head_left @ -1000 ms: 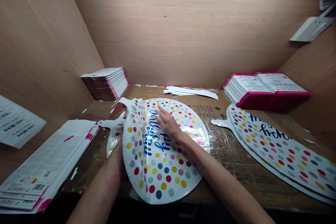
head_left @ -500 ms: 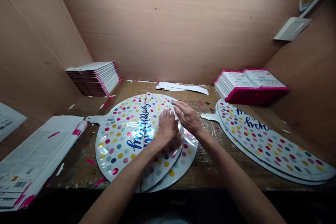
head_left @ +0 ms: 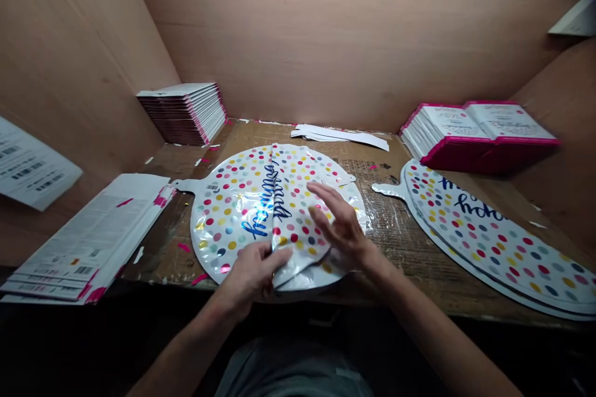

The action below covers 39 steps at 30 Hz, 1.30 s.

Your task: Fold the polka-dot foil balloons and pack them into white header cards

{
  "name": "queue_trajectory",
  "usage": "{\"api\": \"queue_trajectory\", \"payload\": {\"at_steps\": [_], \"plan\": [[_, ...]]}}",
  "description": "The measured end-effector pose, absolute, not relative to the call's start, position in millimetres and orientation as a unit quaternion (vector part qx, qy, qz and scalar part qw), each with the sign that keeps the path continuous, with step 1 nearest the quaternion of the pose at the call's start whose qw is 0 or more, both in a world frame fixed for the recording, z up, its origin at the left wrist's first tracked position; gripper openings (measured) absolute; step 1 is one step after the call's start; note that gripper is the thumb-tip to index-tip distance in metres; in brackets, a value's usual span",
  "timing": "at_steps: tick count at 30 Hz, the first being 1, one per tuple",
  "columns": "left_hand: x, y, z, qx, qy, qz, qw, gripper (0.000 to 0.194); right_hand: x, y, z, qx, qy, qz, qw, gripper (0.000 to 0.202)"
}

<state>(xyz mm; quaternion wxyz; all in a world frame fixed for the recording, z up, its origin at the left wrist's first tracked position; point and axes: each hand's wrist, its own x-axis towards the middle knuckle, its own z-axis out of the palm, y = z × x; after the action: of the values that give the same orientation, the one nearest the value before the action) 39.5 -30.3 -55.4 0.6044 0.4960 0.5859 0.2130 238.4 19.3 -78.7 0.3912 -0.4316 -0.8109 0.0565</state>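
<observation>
A flat round foil balloon (head_left: 228,198) with coloured dots and blue lettering lies in front of me, its tail pointing left. Its right part is a folded flap (head_left: 298,198) lying over the middle. My left hand (head_left: 261,267) pinches the near edge of the balloon beside the fold. Over the flap's right side is my right hand (head_left: 338,223), fingers spread, holding nothing; whether it touches the foil I cannot tell. Further right lies a stack of folded dotted balloons (head_left: 484,236) with a tail at its left.
White paper strips (head_left: 339,136) lie at the back. Packed stacks stand at the back left (head_left: 186,111) and back right (head_left: 484,136). Printed sleeves (head_left: 88,236) lie at the left, near a sheet (head_left: 37,164). Pink scraps dot the cardboard surface (head_left: 162,248).
My left hand has moved from the middle of the balloon to its near edge and closed there. The foil on the right now shows a folded flap with a tail. The view has shifted.
</observation>
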Motion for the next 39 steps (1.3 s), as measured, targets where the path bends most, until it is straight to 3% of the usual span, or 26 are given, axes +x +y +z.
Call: {"api": "queue_trajectory", "payload": {"at_steps": [3, 6, 8, 10, 12, 13, 17, 22, 24, 27, 29, 33, 35, 39], "plan": [[40, -16, -26, 0.42, 0.493, 0.28, 0.708, 0.044, 212, -36, -68, -0.375, -0.802, -0.005, 0.465, 0.075], [39, -7, -5, 0.497, 0.49, 0.229, 0.678, 0.048, 209, -53, -83, -0.442, -0.765, -0.076, 0.463, 0.083], [36, 2, -1, 0.602, 0.562, 0.187, 0.536, 0.055, 222, -49, -100, -0.469, -0.759, -0.098, 0.441, 0.076], [33, 15, -5, 0.685, 0.618, 0.232, 0.308, 0.055, 238, -44, -114, -0.459, -0.789, -0.099, 0.397, 0.073], [31, 32, -19, 0.744, 0.582, 0.298, 0.139, 0.049, 251, -44, -122, -0.428, -0.834, -0.089, 0.336, 0.072], [29, 41, -29, 0.779, 0.54, 0.3, 0.11, 0.046, 255, -45, -123, -0.41, -0.855, -0.083, 0.305, 0.07], [15, 69, -73, 0.873, 0.415, 0.189, 0.173, 0.045, 266, -35, -106, -0.379, -0.902, -0.029, 0.206, 0.051], [-7, 80, -87, 0.834, 0.42, 0.206, 0.292, 0.068, 265, 61, -28, -0.436, -0.868, 0.227, 0.068, 0.022], [-5, 86, -81, 0.8, 0.472, 0.193, 0.316, 0.066, 262, 112, 0, -0.488, -0.827, 0.266, 0.092, 0.017], [11, 99, -76, 0.73, 0.598, 0.184, 0.273, 0.041, 267, 161, 12, -0.583, -0.752, 0.235, 0.196, 0.034], [22, 108, -77, 0.687, 0.659, 0.193, 0.24, 0.03, 283, 163, -5, -0.603, -0.712, 0.225, 0.28, 0.045], [30, 119, -85, 0.646, 0.699, 0.202, 0.232, 0.028, 329, 123, -71, -0.615, -0.565, 0.285, 0.471, 0.063], [30, 120, -87, 0.64, 0.706, 0.2, 0.228, 0.027, 343, 106, -100, -0.636, -0.554, 0.278, 0.459, 0.062], [35, 116, -86, 0.632, 0.723, 0.202, 0.193, 0.03, 341, 108, -124, -0.709, -0.605, 0.145, 0.332, 0.055]]}}
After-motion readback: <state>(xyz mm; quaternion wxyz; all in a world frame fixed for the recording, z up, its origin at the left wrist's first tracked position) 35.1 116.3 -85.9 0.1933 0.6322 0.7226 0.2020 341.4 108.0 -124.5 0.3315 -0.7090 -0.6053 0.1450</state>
